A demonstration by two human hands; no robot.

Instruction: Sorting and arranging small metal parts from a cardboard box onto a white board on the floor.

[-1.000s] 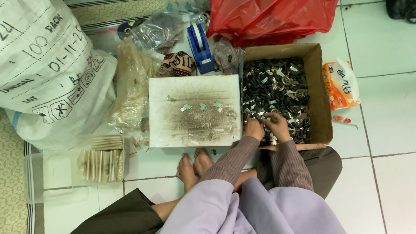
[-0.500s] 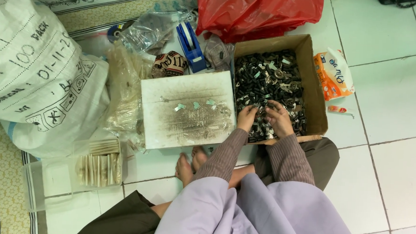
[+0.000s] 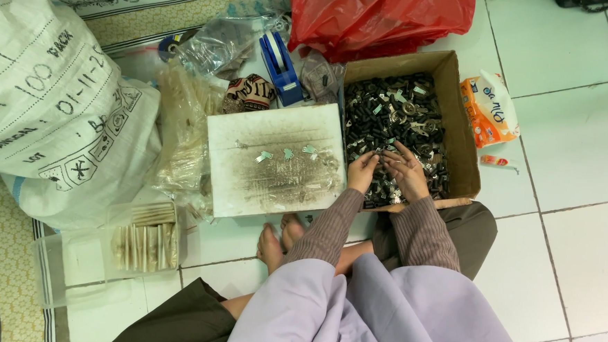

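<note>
Both your hands are in the cardboard box (image 3: 466,141), at its near edge, picking through the heap of small dark metal parts (image 3: 397,120). Left hand (image 3: 363,170) is fingers-down on the pile by the box's left wall, curled narrow; can't tell if it has a piece pinched. Right hand (image 3: 406,171) sits just beside it, fingers spread loosely over the parts, nothing clearly held.

Smudged white board (image 3: 275,183) lies touching the box on the left, with a few small pale clips (image 3: 287,153) in a row near its far edge.

My read on doing this well:
- Pick from the top layer, one piece per pinch; digging will scatter parts over the low near wall.
- Keep the hands apart enough that they don't block your view.
- Short carry: the board is right next to the left hand, so use that side for placing.

Woven sack (image 3: 51,102), plastic tub of sticks (image 3: 141,242) and red bag (image 3: 374,18) sit well clear.
</note>
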